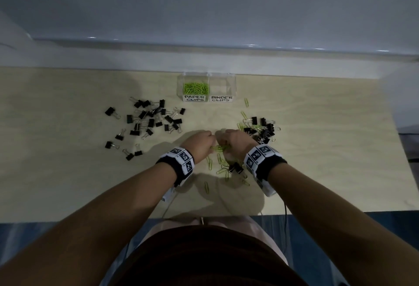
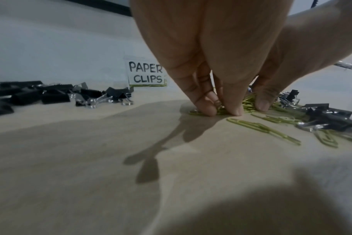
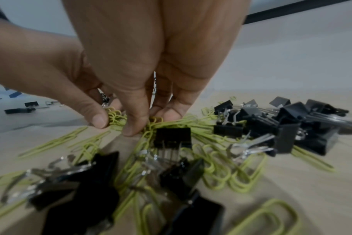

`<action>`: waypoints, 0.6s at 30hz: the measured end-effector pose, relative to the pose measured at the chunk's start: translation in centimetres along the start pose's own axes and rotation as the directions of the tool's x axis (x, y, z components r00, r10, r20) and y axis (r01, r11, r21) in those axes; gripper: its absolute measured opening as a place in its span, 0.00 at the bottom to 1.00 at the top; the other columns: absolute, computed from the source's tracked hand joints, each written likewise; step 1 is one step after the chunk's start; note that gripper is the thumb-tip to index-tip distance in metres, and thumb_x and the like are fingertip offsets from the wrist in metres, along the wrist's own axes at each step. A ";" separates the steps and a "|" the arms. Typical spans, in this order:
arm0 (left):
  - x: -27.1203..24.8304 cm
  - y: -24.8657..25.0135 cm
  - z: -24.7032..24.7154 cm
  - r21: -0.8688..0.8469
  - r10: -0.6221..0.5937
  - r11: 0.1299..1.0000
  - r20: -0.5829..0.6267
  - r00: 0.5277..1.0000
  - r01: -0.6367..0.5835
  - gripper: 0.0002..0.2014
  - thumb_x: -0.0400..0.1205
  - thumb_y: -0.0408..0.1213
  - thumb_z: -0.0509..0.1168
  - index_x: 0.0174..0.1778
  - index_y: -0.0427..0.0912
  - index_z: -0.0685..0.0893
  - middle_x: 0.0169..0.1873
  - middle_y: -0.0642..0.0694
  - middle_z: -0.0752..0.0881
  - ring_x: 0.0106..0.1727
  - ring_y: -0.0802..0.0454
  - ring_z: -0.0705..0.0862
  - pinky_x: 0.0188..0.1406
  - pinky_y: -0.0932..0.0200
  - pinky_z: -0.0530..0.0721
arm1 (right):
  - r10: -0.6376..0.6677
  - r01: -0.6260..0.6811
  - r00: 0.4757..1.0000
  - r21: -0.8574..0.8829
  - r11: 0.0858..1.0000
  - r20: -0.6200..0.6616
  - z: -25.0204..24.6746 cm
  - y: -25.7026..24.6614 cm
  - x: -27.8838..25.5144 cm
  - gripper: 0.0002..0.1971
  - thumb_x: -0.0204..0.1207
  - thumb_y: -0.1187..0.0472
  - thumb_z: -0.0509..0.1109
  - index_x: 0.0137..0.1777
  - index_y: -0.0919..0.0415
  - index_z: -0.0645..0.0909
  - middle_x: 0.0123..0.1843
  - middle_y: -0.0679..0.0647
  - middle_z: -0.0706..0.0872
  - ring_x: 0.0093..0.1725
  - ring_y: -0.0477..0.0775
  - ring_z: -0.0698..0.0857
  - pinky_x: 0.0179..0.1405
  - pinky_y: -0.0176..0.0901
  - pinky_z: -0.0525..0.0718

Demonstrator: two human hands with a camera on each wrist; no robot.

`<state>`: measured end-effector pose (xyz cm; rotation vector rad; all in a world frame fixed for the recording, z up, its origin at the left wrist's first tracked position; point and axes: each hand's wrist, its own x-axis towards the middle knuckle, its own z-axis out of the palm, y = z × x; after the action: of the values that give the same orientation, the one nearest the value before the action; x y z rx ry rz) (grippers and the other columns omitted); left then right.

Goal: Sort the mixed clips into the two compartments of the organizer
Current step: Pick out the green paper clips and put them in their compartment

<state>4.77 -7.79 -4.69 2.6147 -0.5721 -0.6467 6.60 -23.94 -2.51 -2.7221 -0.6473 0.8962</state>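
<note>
The left hand [image 1: 200, 143] had its fingertips [image 2: 208, 109] curled down onto the desk [image 1: 79, 183], its grip closed on a small bunch of green paper clips [image 2: 221, 109] pressed against the wood. The right hand [image 1: 235, 141] sat just beside it, nearly touching, its thumb [image 3: 131, 125] and fingers pinching another cluster of the green paper clips [image 3: 115, 117] lifted slightly off the surface. Between the two wrists a few clips showed in the head view [image 1: 218, 147].

Below and around the right hand lay a mixed heap: loose green clips [image 3: 221, 174] tangled with black binder clips [image 3: 172, 137], with more of the black ones piled to the right [image 1: 263, 130]. A single green clip [image 1: 246, 101] lay apart, nearer the organizer.

Well to the left, a separate spread of black binder clips [image 1: 149, 118] covered the desk, with no green among them that could be made out.

At the far edge of the desk stood the clear organizer [image 1: 233, 86]. Its left compartment, labelled PAPER CLIPS [image 1: 194, 98], held a heap of green clips [image 1: 196, 88]; the right one carried the label BINDER CLIPS [image 1: 221, 98].

Both wrists wore dark bands [image 1: 264, 161] with printed square markers.
</note>
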 end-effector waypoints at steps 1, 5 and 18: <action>0.0 0.1 -0.2 0.034 0.008 0.999 0.015 1.000 -0.008 0.09 0.81 0.36 0.63 0.52 0.34 0.80 0.51 0.38 0.81 0.52 0.40 0.80 0.51 0.50 0.76 | -0.001 0.001 1.000 0.004 1.000 -0.003 -0.1 0.0 -0.1 0.14 0.67 0.69 0.68 0.53 0.58 0.76 0.48 0.52 0.78 0.46 0.55 0.79 0.45 0.46 0.81; 0.3 0.0 -1.0 0.055 0.013 0.998 0.034 0.999 -0.015 0.08 0.81 0.33 0.60 0.53 0.33 0.79 0.52 0.36 0.82 0.53 0.39 0.81 0.50 0.50 0.76 | 0.025 -0.023 0.999 0.095 0.995 -0.024 0.1 0.5 0.3 0.11 0.66 0.69 0.71 0.46 0.57 0.77 0.46 0.54 0.83 0.45 0.56 0.83 0.45 0.46 0.84; 4.1 -3.5 -9.8 -0.512 -0.398 0.843 -0.382 0.834 0.168 0.06 0.74 0.34 0.73 0.43 0.36 0.86 0.38 0.43 0.87 0.37 0.50 0.83 0.38 0.60 0.80 | 0.349 -0.104 0.901 0.653 0.750 -0.257 -7.8 0.1 5.8 0.08 0.63 0.72 0.78 0.35 0.59 0.85 0.36 0.55 0.87 0.37 0.50 0.83 0.43 0.46 0.87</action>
<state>14.07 -4.11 0.32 2.2801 0.1362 -0.1597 15.50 -21.71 0.68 -2.2620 0.0819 0.4878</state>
